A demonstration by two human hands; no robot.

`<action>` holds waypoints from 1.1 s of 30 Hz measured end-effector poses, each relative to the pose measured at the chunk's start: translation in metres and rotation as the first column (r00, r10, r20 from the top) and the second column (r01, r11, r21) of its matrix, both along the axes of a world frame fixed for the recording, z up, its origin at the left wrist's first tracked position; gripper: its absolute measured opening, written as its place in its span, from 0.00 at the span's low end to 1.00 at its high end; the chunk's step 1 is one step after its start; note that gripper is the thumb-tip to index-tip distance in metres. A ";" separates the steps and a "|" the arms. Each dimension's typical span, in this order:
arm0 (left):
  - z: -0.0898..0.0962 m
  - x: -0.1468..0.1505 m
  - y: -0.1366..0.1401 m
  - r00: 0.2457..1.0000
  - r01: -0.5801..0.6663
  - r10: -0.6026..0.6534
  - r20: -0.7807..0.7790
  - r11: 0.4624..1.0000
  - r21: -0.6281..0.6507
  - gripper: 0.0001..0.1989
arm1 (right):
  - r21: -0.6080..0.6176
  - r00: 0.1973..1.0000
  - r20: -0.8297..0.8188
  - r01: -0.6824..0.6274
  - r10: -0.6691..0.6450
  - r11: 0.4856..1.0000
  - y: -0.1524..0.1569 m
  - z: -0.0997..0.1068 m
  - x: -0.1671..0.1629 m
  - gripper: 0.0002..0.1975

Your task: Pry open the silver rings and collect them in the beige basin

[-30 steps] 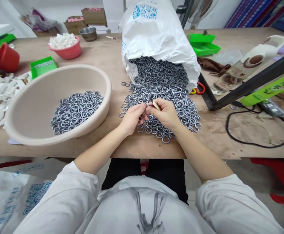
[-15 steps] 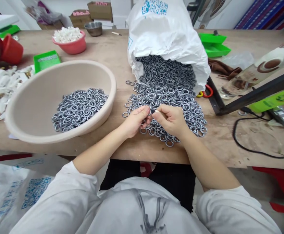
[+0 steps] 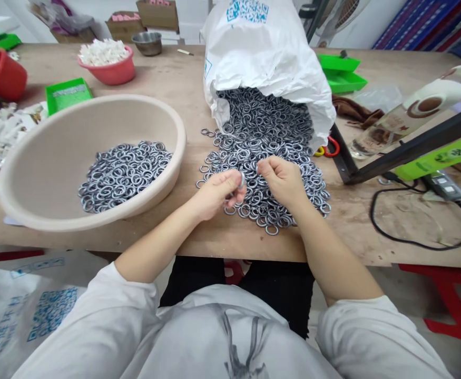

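Observation:
Over the front of a heap of grey rings [image 3: 249, 152], my left hand [image 3: 219, 193] is closed, with a grey ring [image 3: 242, 180] pinched near its thumb tip. To its right, apart from it, my right hand [image 3: 283, 180] hovers above the same heap. Its thumb and fingers are pressed together, and whether anything small sits between them is hidden. The heap spills out of a white sack [image 3: 264, 58] lying open toward me. On the left stands a large beige basin [image 3: 44, 158], with many similar rings [image 3: 125, 176] gathered at its right side.
Behind the basin are a green tray [image 3: 69, 95], a pink bowl [image 3: 114, 72] of white pieces and a metal bowl [image 3: 147, 44]. A black metal bar [image 3: 412, 145], a bottle [image 3: 404, 118] and a looped cable [image 3: 376, 221] occupy the right. Red-handled scissors [image 3: 334, 146] lie beside the sack.
My hands were together at a small dark piece; now they are apart. The right hand has moved right and slightly up. The left hand stays nearly in place, and the view has shifted slightly.

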State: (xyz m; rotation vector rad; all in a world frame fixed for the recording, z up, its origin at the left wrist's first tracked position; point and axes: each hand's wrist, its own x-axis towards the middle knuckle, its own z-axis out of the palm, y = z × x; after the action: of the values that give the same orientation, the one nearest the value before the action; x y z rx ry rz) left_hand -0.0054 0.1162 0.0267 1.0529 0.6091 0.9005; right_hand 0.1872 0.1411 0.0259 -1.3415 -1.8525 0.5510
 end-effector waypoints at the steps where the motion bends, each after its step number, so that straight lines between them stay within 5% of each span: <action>1: 0.002 -0.003 0.003 0.997 -0.073 0.073 0.012 0.997 -0.002 0.21 | -0.036 0.997 0.082 0.014 -0.011 0.999 -0.001 0.000 -0.002 0.27; 6: 0.015 -0.013 0.018 0.871 -0.466 0.477 0.114 0.878 -0.108 0.07 | -0.112 0.866 0.495 -0.023 0.076 0.993 -0.012 -0.003 -0.017 0.14; 10: 0.017 -0.014 0.022 0.834 -0.494 0.538 0.123 0.827 -0.269 0.05 | -0.110 0.834 0.546 -0.020 0.077 0.994 -0.009 -0.007 -0.016 0.08; 12: 0.014 -0.011 0.021 0.865 -0.435 0.494 0.085 0.823 -0.366 0.06 | -0.104 0.906 0.422 0.026 0.021 0.994 -0.004 -0.006 -0.010 0.07; 15: 0.005 -0.002 0.015 0.922 -0.350 0.387 0.009 0.844 -0.407 0.05 | -0.145 0.998 -0.056 0.033 -0.041 0.989 0.000 -0.004 -0.003 0.07; 17: 0.000 0.005 0.009 0.968 -0.242 0.251 -0.024 0.893 -0.381 0.08 | -0.204 0.919 -0.394 -0.077 -0.010 0.976 -0.001 -0.003 -0.005 0.11; 20: -0.002 0.013 -0.001 1.000 -0.022 0.017 -0.016 0.930 -0.367 0.16 | -0.233 0.758 -0.649 -0.281 0.066 0.931 -0.007 -0.003 -0.017 0.19; 26: -0.004 0.015 -0.006 0.996 0.079 -0.055 0.076 0.927 -0.366 0.19 | -0.209 0.693 -0.712 -0.363 0.113 0.908 -0.014 -0.006 -0.032 0.22; 33: -0.007 0.018 -0.008 0.993 -0.083 0.104 0.055 0.952 -0.294 0.20 | -0.159 0.781 -0.605 -0.311 0.157 0.937 -0.015 -0.009 -0.028 0.25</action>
State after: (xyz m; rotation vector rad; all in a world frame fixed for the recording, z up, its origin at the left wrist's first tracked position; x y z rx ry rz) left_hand 0.0128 0.1078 0.0201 0.7298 0.7141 0.8944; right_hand 0.1595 0.1261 0.0171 -0.9316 -1.4601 1.2226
